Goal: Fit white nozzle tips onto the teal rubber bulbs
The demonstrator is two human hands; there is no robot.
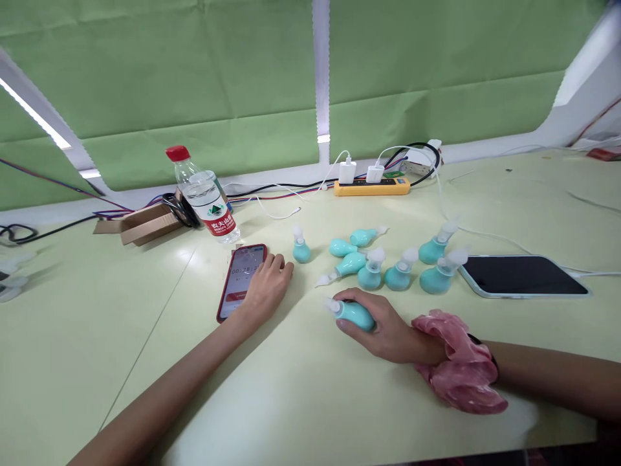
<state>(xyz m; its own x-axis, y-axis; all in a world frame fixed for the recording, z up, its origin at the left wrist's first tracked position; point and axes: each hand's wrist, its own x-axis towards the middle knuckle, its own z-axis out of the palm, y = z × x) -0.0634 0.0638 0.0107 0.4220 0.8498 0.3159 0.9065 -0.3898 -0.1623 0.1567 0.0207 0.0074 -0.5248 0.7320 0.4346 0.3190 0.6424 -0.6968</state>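
Note:
My right hand point(383, 327) is wrapped around a turquoise bulb nasal aspirator point(356, 315), its clear tip pointing left. My left hand point(272, 285) rests at the right edge of a red-cased phone point(242, 275), fingers loosely bent and apart, with nothing visible in them. The phone's screen shows a running-time display. Just beyond the left hand stands a single upright aspirator point(301, 249). Past my right hand, three similar aspirators lie on their sides, one of them the bulb point(350, 264) with its tip to the left. Several more stand upright, including the aspirator point(436, 278) at the right.
A water bottle point(208, 200) with a red cap stands at the back left beside an open cardboard box point(150, 223). A yellow power strip point(371, 188) with white chargers lies by the green-covered wall. At right, a dark-screened phone point(524, 275) has a cable attached.

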